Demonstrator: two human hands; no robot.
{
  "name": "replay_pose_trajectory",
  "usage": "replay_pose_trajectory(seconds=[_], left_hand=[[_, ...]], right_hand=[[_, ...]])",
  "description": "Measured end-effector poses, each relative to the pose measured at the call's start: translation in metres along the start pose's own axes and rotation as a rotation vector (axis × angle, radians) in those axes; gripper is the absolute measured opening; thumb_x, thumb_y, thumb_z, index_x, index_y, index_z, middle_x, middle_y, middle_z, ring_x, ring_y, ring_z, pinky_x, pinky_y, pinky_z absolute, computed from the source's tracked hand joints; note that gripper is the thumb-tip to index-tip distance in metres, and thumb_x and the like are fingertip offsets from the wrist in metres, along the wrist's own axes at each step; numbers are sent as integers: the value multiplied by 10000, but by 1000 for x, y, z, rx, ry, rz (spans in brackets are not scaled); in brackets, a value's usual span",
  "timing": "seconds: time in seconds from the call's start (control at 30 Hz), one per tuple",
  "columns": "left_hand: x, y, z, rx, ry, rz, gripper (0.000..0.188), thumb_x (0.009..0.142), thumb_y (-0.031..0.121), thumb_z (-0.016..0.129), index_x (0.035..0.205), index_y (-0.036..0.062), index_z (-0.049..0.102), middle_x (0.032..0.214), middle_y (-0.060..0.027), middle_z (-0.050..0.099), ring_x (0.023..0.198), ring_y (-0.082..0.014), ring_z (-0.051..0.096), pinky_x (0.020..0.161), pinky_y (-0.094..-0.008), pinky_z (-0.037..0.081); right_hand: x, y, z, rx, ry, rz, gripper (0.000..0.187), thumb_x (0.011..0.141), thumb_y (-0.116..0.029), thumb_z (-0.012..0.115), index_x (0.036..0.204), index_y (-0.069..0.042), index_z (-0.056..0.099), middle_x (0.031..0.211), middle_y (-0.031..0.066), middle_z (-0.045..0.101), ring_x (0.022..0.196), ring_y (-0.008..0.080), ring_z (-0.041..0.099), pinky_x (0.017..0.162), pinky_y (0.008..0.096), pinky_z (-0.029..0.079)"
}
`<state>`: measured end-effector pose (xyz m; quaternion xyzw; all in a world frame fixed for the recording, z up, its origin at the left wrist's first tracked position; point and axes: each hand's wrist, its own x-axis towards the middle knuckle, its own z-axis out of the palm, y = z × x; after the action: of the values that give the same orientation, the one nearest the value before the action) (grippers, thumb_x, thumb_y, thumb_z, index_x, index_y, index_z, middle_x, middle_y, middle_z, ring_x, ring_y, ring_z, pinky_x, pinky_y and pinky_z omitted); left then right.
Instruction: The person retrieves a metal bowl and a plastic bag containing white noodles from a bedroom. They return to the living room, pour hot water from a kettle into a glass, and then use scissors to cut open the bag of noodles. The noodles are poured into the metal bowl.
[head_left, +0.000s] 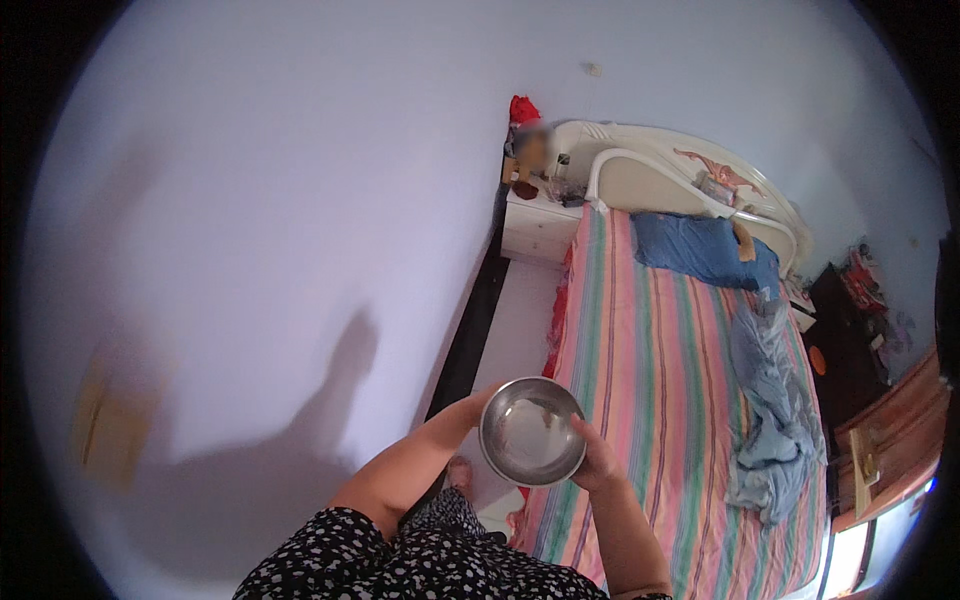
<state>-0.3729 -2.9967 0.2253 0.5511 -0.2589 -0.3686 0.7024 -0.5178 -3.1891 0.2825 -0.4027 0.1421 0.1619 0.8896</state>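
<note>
A round stainless-steel bowl (532, 470) is held in front of me, its open top facing up. From the left rim my left hand (484, 400) grips it, most of the fingers hidden behind the bowl. On the other side my right hand (597, 455) is closed on the rim, with its thumb over the edge. Pale, shiny patches show inside the bowl; whether they are liquid or reflections I cannot tell.
A bed with a striped sheet (640, 400) stands to my right, with a blue pillow (690, 250) and a rumpled grey-blue cover (775, 440). A white nightstand (535, 232) stands beside the headboard (640, 178). On my left is a pale wall (270, 200).
</note>
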Motion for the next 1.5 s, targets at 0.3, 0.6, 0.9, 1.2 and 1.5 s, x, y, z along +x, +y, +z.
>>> replay_pose_trajectory(seconds=[0.3, 0.6, 0.9, 1.2, 1.5], left_hand=[[178, 56, -176, 94, 191, -63, 178, 948, 213, 552, 1022, 64, 616, 982, 0, 636, 897, -80, 568, 807, -252, 462], [358, 84, -334, 5, 773, 36, 115, 920, 115, 496, 981, 58, 574, 677, -16, 550, 575, -99, 512, 515, -246, 425], [573, 124, -457, -21, 821, -100, 126, 873, 168, 541, 915, 57, 582, 577, 2, 466, 371, -99, 383, 324, -271, 285], [798, 123, -577, 199, 844, -141, 222, 880, 253, 589, 966, 50, 608, 692, -21, 554, 391, -96, 420, 340, -270, 301], [987, 77, -743, 324, 826, -317, 292, 900, 274, 578, 1112, 79, 628, 842, -31, 654, 472, -96, 490, 417, -278, 387]], right_hand=[[217, -135, -27, 105, 50, -117, 630, 885, -415, 582, 1361, -50, 390, 1363, 144, 445, 1246, 300, 439, 1023, 452, 376], [391, -256, -110, 256, 142, -318, 631, 857, -421, 598, 1352, -82, 402, 1341, 130, 472, 1207, 311, 492, 951, 481, 464], [607, -429, -202, 238, 306, -372, 585, 891, -436, 552, 1347, -98, 410, 1340, 112, 472, 1214, 297, 486, 955, 489, 457], [782, -562, -231, 272, 303, -362, 583, 890, -444, 554, 1344, -105, 418, 1342, 92, 472, 1227, 271, 471, 960, 466, 449], [942, -628, -260, 382, 482, -386, 538, 925, -373, 510, 1365, -85, 396, 1372, 91, 451, 1265, 263, 432, 1041, 444, 369]])
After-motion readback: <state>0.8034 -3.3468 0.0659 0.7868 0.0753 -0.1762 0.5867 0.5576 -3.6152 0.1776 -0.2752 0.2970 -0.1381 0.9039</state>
